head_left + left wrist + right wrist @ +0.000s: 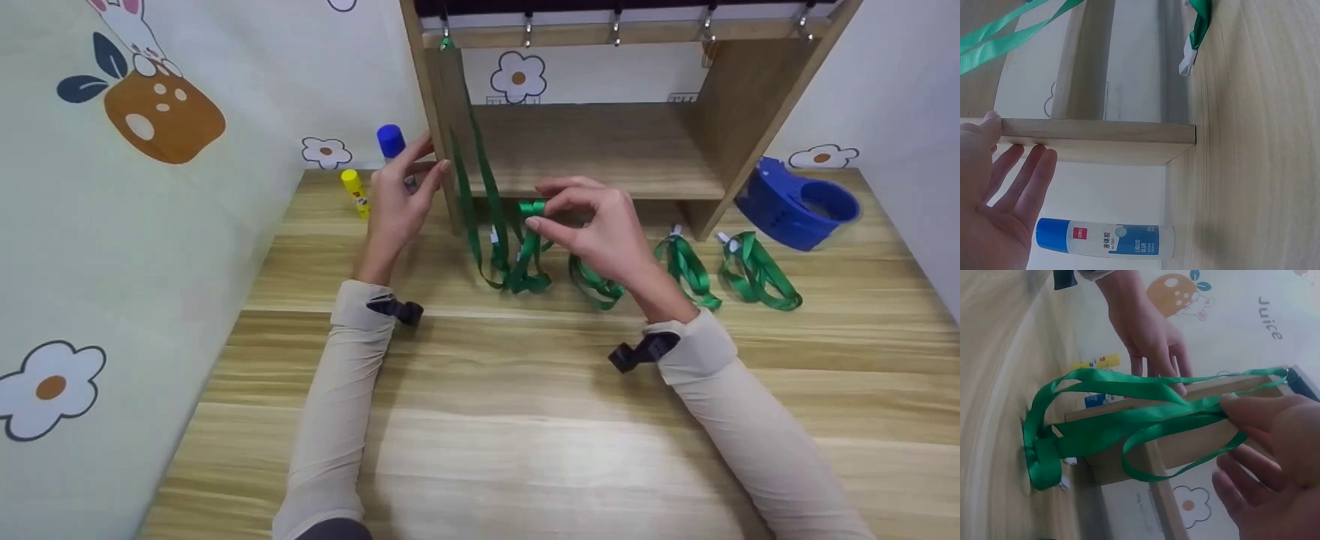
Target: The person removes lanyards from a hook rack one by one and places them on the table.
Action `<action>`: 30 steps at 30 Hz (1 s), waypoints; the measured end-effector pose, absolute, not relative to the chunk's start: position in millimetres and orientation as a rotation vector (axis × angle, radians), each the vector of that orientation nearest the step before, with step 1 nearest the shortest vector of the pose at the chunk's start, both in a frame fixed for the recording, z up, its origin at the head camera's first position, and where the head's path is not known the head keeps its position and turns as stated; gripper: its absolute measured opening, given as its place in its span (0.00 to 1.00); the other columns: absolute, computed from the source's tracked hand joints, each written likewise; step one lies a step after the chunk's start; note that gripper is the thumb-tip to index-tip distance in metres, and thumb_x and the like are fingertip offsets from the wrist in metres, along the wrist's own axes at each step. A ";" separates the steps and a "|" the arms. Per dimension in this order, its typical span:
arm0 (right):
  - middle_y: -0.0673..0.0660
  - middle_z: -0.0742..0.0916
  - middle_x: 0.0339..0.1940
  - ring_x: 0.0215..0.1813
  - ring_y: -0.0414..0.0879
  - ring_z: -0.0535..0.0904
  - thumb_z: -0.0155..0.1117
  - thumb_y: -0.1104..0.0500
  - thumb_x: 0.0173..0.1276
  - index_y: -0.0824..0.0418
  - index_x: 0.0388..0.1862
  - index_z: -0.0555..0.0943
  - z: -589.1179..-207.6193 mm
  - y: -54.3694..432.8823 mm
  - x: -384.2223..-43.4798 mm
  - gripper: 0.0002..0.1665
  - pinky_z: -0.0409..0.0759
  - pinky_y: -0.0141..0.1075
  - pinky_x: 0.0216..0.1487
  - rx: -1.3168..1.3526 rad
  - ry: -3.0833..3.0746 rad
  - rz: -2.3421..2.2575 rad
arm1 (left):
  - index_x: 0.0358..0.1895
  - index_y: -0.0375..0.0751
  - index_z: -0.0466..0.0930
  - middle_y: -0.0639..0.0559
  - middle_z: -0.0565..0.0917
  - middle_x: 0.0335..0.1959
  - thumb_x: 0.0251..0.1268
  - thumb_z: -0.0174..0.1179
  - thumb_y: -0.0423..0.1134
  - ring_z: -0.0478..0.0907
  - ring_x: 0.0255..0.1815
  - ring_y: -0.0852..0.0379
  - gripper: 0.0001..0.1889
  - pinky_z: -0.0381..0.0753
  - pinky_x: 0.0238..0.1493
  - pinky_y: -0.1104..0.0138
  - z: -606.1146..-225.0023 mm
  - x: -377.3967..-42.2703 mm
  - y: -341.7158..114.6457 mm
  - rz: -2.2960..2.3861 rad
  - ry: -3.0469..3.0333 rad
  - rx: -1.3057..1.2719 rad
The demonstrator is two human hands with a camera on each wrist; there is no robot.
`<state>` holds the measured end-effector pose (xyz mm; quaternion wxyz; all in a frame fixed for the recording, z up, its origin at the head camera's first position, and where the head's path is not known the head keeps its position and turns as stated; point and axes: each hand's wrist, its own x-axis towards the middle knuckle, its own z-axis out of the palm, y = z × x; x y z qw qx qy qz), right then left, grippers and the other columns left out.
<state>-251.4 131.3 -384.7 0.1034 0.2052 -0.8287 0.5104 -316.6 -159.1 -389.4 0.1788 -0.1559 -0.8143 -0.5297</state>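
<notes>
On striped-wd. tbl [525,450]: tan wd. shelf unit [600,142], looped grn ribbons [761,270], rnd. blue plastic holder [780,214], slim yel. tube [356,192], blue-capped btl. [1100,238].

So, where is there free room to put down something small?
The widest bare patch is the table between the left sleeve and the right sleeve. The shelf under the hooks looks bare too. It is crowded before the wooden stand, where green ribbons lie.
</notes>
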 end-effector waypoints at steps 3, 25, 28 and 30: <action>0.53 0.92 0.61 0.57 0.45 0.91 0.80 0.51 0.71 0.59 0.41 0.93 -389.5 133.9 -254.0 0.11 0.91 0.34 0.59 0.609 -2.378 1.749 | 0.78 0.42 0.74 0.43 0.84 0.73 0.81 0.64 0.39 0.89 0.64 0.47 0.27 0.89 0.66 0.52 -390.6 -318.0 -158.6 -1.507 -2.294 -0.451; 0.55 0.94 0.35 0.35 0.42 0.81 0.77 0.55 0.74 0.61 0.48 0.83 -408.2 145.2 -265.2 0.14 0.79 0.30 0.39 0.613 -2.608 1.764 | 0.76 0.52 0.77 0.52 0.85 0.72 0.79 0.66 0.48 0.90 0.60 0.57 0.26 0.91 0.60 0.65 -412.0 -340.0 -168.9 -1.505 -2.282 -0.479; 0.55 0.93 0.34 0.36 0.44 0.80 0.77 0.54 0.74 0.59 0.47 0.85 -408.3 145.7 -266.2 0.12 0.79 0.30 0.38 0.587 -2.666 1.668 | 0.76 0.52 0.77 0.52 0.85 0.72 0.79 0.67 0.47 0.90 0.61 0.57 0.27 0.91 0.60 0.65 -412.4 -340.7 -168.9 -1.515 -2.281 -0.472; 0.53 0.93 0.33 0.35 0.44 0.80 0.77 0.54 0.74 0.59 0.46 0.86 -408.7 145.3 -267.5 0.12 0.80 0.30 0.38 0.570 -2.672 1.695 | 0.77 0.52 0.77 0.52 0.85 0.72 0.79 0.67 0.47 0.90 0.61 0.57 0.27 0.91 0.60 0.65 -412.7 -341.1 -169.1 -1.516 -2.281 -0.470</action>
